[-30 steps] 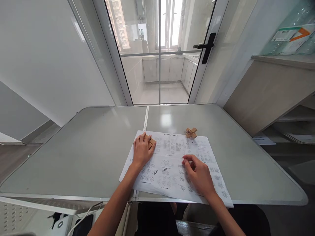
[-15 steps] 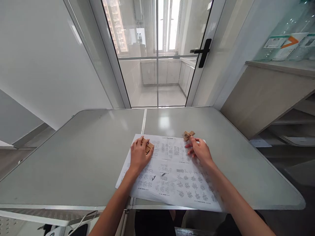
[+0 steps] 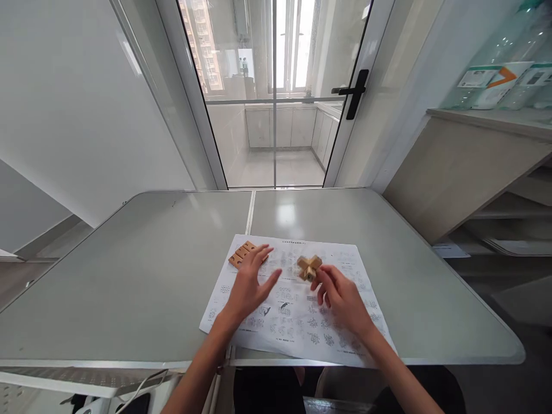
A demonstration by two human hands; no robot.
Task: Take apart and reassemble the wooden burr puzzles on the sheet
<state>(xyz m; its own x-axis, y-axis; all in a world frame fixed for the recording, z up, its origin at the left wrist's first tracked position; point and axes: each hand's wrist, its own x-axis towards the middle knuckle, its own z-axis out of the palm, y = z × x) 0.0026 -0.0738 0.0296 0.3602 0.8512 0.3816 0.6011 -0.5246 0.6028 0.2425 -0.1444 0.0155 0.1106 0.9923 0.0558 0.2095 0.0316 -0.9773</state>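
Note:
Between the fingertips of my right hand point(image 3: 340, 293) is a small wooden interlocking puzzle point(image 3: 309, 268) with arms that cross, held above the paper and slightly blurred. My left hand point(image 3: 250, 283) hovers to its left with thumb and fingers spread, holding nothing. Just beyond the left fingers lies a group of flat wooden pieces point(image 3: 242, 253) with dark marks, side by side at the paper's upper left; my hand partly covers them. Under both hands a white sheet point(image 3: 293, 345) printed with rows of small line diagrams is spread out.
The grey table point(image 3: 129, 282) has a seam down its middle. Past its far edge stands a glass door point(image 3: 276, 132) with a black handle point(image 3: 356, 93). Plastic bottles point(image 3: 495, 86) stand on a shelf point(image 3: 483, 121) at right. A cable point(image 3: 144, 385) shows below the front edge.
My right hand has brought the wooden puzzle left and closer, over the paper. My left hand has come off the flat wooden pieces and opened.

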